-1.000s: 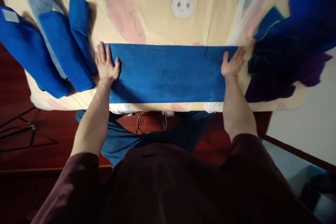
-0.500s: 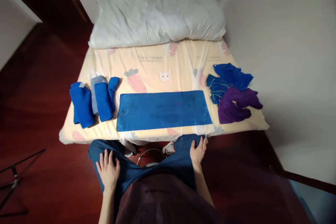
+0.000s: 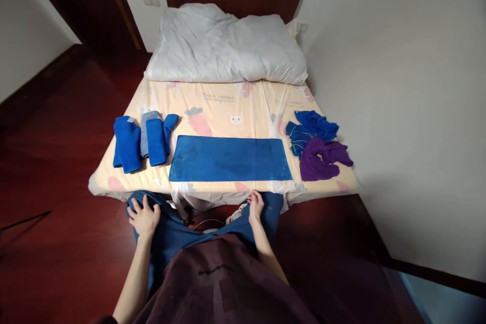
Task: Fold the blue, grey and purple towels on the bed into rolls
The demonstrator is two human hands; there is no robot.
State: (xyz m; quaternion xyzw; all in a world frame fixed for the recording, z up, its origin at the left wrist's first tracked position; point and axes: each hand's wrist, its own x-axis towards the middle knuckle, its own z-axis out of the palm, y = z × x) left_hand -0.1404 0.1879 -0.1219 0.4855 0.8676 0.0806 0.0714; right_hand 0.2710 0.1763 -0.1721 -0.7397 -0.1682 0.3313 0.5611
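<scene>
A blue towel [image 3: 230, 158], folded into a long flat strip, lies across the near end of the bed [image 3: 250, 106]. My left hand [image 3: 144, 218] rests flat on my left thigh, fingers spread, holding nothing. My right hand [image 3: 255, 204] rests on my right thigh just below the bed's near edge, fingers together, nothing visible in it. Both hands are off the towel. To the towel's left lie several folded blue and grey towels [image 3: 142, 140]. To its right sits a loose heap of blue and purple cloths [image 3: 317, 146].
A crumpled white duvet [image 3: 228, 45] covers the head of the bed by a dark headboard. A white wall runs along the right side. Dark red wooden floor [image 3: 49, 162] lies on the left, with a black stand leg at the far left edge.
Both hands have left the ends of the blue towel and dropped onto my thighs. My head has pulled back and up, so the whole bed now shows.
</scene>
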